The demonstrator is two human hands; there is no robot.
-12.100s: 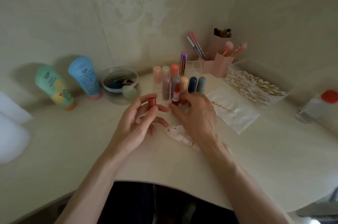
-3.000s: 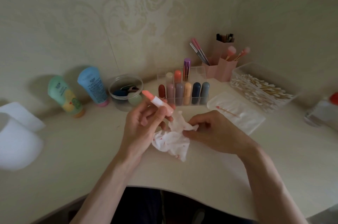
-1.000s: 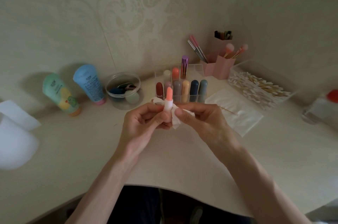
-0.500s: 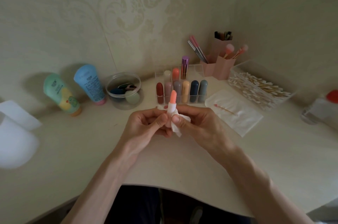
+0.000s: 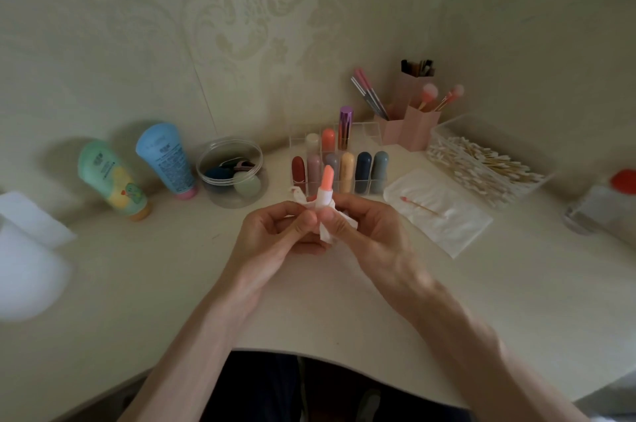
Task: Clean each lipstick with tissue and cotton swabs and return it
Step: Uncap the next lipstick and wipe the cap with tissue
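Observation:
An uncapped peach lipstick (image 5: 326, 180) stands upright between my hands, just in front of the clear organizer (image 5: 370, 187). My left hand (image 5: 275, 235) grips its lower body, which is hidden. My right hand (image 5: 368, 235) pinches a crumpled white tissue (image 5: 328, 232) wrapped round the tube below the bullet. Several capped lipsticks (image 5: 347, 170) stand in the organizer's slots. A used cotton swab (image 5: 418, 206) lies on a white pad (image 5: 444, 215) to the right.
A clear box of cotton swabs (image 5: 481, 166) and pink brush holders (image 5: 413, 125) stand at the back right. A round clear tub (image 5: 230, 172) and two tubes (image 5: 137, 166) stand at the left. A red-capped bottle (image 5: 609, 201) lies far right. The desk's curved front edge (image 5: 344, 358) is near me.
Three seconds ago the tissue hung loose under a tilted lipstick. Now the lipstick stands upright with the tissue wrapped round it, and both hands have shifted slightly toward me in the last half second.

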